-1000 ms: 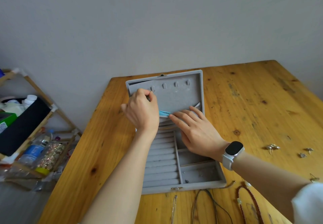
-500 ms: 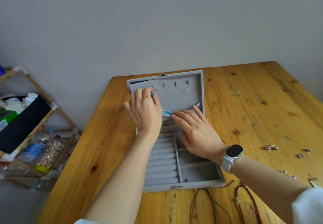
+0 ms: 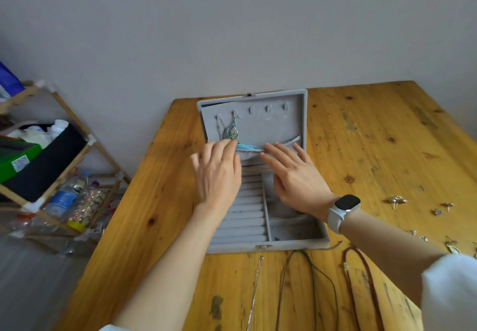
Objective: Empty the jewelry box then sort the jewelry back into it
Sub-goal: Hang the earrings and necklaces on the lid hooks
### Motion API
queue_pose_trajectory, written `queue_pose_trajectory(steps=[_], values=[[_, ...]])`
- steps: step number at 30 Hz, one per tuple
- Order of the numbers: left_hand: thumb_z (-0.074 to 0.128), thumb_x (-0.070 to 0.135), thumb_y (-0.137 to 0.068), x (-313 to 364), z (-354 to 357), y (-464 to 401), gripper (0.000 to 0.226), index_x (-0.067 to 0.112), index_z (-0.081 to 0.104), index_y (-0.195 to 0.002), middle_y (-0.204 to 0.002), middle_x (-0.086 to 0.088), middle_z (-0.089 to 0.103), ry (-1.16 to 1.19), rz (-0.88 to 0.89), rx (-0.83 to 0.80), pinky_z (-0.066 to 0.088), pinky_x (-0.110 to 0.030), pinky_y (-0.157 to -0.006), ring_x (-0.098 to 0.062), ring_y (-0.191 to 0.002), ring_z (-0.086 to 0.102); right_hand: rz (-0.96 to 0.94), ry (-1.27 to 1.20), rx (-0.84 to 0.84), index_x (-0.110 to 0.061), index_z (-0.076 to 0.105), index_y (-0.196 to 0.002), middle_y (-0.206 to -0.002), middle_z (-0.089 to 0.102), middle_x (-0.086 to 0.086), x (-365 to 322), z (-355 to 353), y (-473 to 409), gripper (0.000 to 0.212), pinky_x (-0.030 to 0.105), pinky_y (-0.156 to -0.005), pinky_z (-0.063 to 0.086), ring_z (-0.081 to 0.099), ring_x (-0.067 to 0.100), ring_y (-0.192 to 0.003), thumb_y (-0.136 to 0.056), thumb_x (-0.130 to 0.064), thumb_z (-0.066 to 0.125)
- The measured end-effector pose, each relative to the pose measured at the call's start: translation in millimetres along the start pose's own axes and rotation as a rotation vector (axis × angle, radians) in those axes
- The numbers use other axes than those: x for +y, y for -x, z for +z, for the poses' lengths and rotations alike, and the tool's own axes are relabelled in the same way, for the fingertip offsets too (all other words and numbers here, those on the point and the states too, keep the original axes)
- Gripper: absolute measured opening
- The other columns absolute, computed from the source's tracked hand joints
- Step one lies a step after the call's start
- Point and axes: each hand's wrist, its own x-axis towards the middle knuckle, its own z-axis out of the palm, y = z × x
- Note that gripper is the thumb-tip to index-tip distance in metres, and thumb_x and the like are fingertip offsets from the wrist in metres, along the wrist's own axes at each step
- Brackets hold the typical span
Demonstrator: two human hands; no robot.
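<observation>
Grey velvet jewelry box (image 3: 286,242) lies open at the table's far edge, lid upright; a teal drop necklace (image 3: 230,132) hangs from a hook inside the lid

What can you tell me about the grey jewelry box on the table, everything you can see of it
The jewelry box is grey, velvet-like, and lies open on the wooden table, its lid upright near the wall. The lid carries a row of small hooks; a teal necklace hangs from the left ones above a pocket. The base has padded ring rolls on the left and open compartments on the right. A small metal clasp sits on the front. The left hand and right hand reach over it, fingers at the pocket.
</observation>
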Motion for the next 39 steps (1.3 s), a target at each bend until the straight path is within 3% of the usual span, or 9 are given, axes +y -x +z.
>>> queue_pose_trajectory(steps=[4,7,10,14,19,23,28,33,39], values=[[0.059,0.025,-0.078,0,1,2,0.04,0.014,0.06,-0.116,-0.106,-0.006,0.063,-0.133,0.055,-0.136,0.031,-0.041,-0.08,-0.024,-0.102,0.046,0.03,-0.019,0.011,-0.011,0.059,-0.117,-0.111,0.063,0.008,-4,-8,-10,0.051,0.043,-0.084,0.046,0.06,0.028,-0.101,-0.074,-0.023,0.034],[0.071,0.024,-0.069,4,3,-1,0.05,0.013,0.06,-0.116,-0.099,-0.01,0.061,-0.183,0.056,-0.216,0.035,-0.041,-0.08,-0.029,-0.096,0.053,0.038,-0.039,-0.022,-0.011,0.06,-0.116,-0.11,0.063,0.009,-4,-10,-12,0.052,0.042,-0.078,0.048,0.06,0.03,-0.099,-0.074,-0.025,0.031],[0.069,0.021,-0.071,6,-3,-2,0.048,0.013,0.059,-0.117,-0.102,-0.013,0.06,-0.094,0.012,-0.229,0.035,-0.041,-0.08,-0.031,-0.097,0.053,0.038,-0.068,-0.064,-0.01,0.059,-0.116,-0.12,0.06,0.012,-3,-12,-9,0.052,0.043,-0.084,0.047,0.057,0.032,-0.111,-0.074,-0.023,0.031],[0.048,0.023,-0.08,6,-28,11,0.04,0.016,0.058,-0.118,-0.117,-0.011,0.056,0.041,-0.03,-0.197,0.039,-0.042,-0.081,-0.029,-0.108,0.047,0.042,-0.156,-0.055,-0.008,0.056,-0.12,-0.132,0.052,0.016,-11,-17,7,0.047,0.047,-0.094,0.042,0.046,0.035,-0.125,-0.078,-0.017,0.037],[0.049,0.02,-0.081,3,-77,68,0.029,0.01,0.064,-0.104,-0.109,-0.009,0.058,0.282,-0.161,-0.106,0.042,-0.039,-0.081,-0.022,-0.099,0.046,0.074,-0.4,0.078,-0.006,0.058,-0.115,-0.115,0.059,0.014,-40,-37,55,0.035,0.045,-0.087,0.048,0.054,0.034,-0.108,-0.083,-0.01,0.043],[0.047,0.023,-0.081,8,-110,131,0.03,0.011,0.065,-0.101,-0.107,-0.006,0.06,0.33,-0.273,-0.193,0.044,-0.04,-0.083,-0.022,-0.098,0.051,0.11,-0.491,0.024,-0.008,0.06,-0.113,-0.106,0.06,0.011,-64,-49,110,0.031,0.038,-0.083,0.047,0.055,0.029,-0.099,-0.086,-0.013,0.045],[0.034,0.041,-0.083,15,-122,188,0.05,0.015,0.06,-0.118,-0.129,-0.007,0.054,0.153,-0.278,-0.516,0.032,-0.048,-0.099,-0.028,-0.123,0.045,0.229,-0.25,-0.066,-0.013,0.066,-0.102,-0.098,0.062,0.008,-72,-47,165,0.028,0.04,-0.076,0.041,0.055,0.033,-0.092,-0.086,-0.027,0.048],[0.031,0.041,-0.083,16,-121,187,0.052,0.016,0.056,-0.122,-0.134,-0.006,0.049,0.095,-0.287,-0.543,0.026,-0.046,-0.103,-0.026,-0.128,0.039,0.516,-0.096,-0.224,-0.018,0.061,-0.112,-0.112,0.055,0.007,-71,-48,161,0.039,0.04,-0.087,0.029,0.042,0.03,-0.11,-0.086,-0.046,0.051],[0.027,0.044,-0.083,17,-122,187,0.055,0.017,0.054,-0.123,-0.135,-0.004,0.048,0.102,-0.296,-0.544,0.025,-0.045,-0.103,-0.024,-0.129,0.037,0.489,-0.057,-0.209,-0.01,0.062,-0.099,-0.107,0.058,0.01,-77,-39,146,0.023,0.039,-0.085,0.03,0.045,0.03,-0.102,-0.091,-0.023,0.044]])
